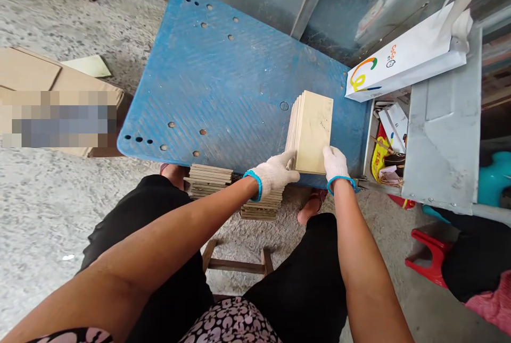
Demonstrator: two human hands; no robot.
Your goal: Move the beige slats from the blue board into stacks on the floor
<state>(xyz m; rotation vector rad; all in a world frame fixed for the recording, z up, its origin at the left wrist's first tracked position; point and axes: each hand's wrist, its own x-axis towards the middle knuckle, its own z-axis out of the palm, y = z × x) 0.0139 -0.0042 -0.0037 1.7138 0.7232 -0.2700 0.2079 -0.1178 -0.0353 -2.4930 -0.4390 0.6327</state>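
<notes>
A stack of thin, pale yellow rectangular boards (315, 133) lies near the front right of a blue plastic platform (223, 82). My left hand (276, 170), in a white knit glove with a blue cuff, grips the stack's near left corner, thumb and fingers apart around it. Against the near right side presses my right hand (335, 163), gloved the same way, its fingertips partly hidden. Between my feet, more boards stand in piles below the platform's front edge: a left pile (210, 177) and a right pile (261, 210), partly covered by my left hand and forearm.
A white paper bag (407, 56) rests at the right, beside an open drawer (369, 157) of odds and ends under a grey metal surface (443, 119). A cardboard box (32, 74) sits at left. Lower right are a red stool (427, 258) and another person's dark-clothed leg (475, 258).
</notes>
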